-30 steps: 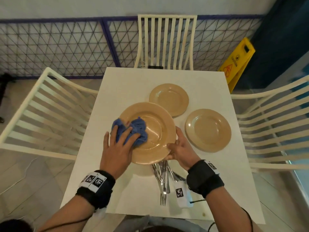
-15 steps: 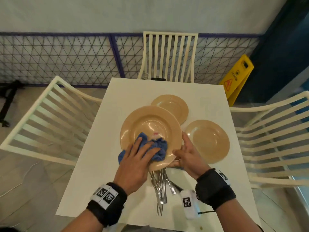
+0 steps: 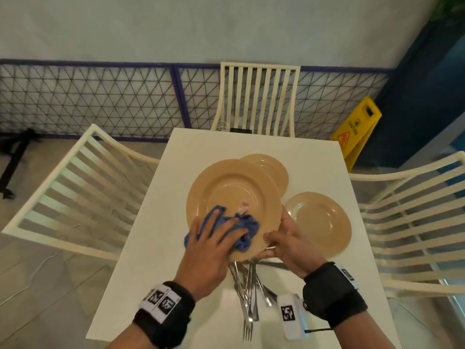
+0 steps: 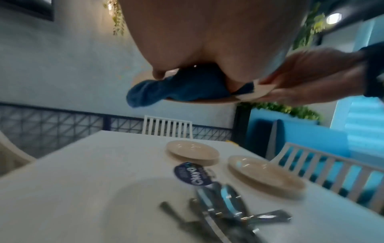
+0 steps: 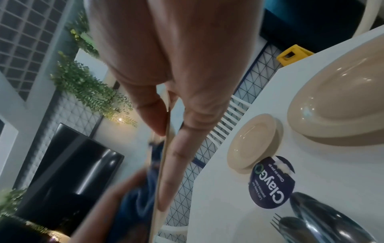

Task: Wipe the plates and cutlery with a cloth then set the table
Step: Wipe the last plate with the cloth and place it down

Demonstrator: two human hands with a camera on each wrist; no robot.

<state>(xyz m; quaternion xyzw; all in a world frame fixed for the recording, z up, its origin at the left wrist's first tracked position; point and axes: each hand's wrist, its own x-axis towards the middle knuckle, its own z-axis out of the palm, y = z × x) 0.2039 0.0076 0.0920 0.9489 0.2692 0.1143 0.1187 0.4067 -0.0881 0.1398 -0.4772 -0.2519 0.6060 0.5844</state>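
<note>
My right hand (image 3: 281, 243) pinches the near right rim of a large tan plate (image 3: 234, 192), thumb on top and fingers underneath, and holds it tilted above the table. In the right wrist view the plate (image 5: 164, 156) shows edge-on between thumb and fingers. My left hand (image 3: 211, 238) lies with spread fingers on a bunched blue cloth (image 3: 247, 231) and presses it onto the plate's near part. The cloth (image 4: 178, 88) hangs over the rim in the left wrist view. Several forks and spoons (image 3: 249, 293) lie piled on the white table (image 3: 196, 152) under the plate.
Two smaller tan plates rest on the table, one behind the lifted plate (image 3: 271, 170) and one to the right (image 3: 319, 222). A round dark blue sticker (image 4: 193, 174) sits by the cutlery. White slatted chairs stand left, right and at the far side. A yellow caution sign (image 3: 357, 129) is at the back right.
The large plate has risen off the table and tilted. My left hand has slid the cloth from the plate's left rim round to its near part.
</note>
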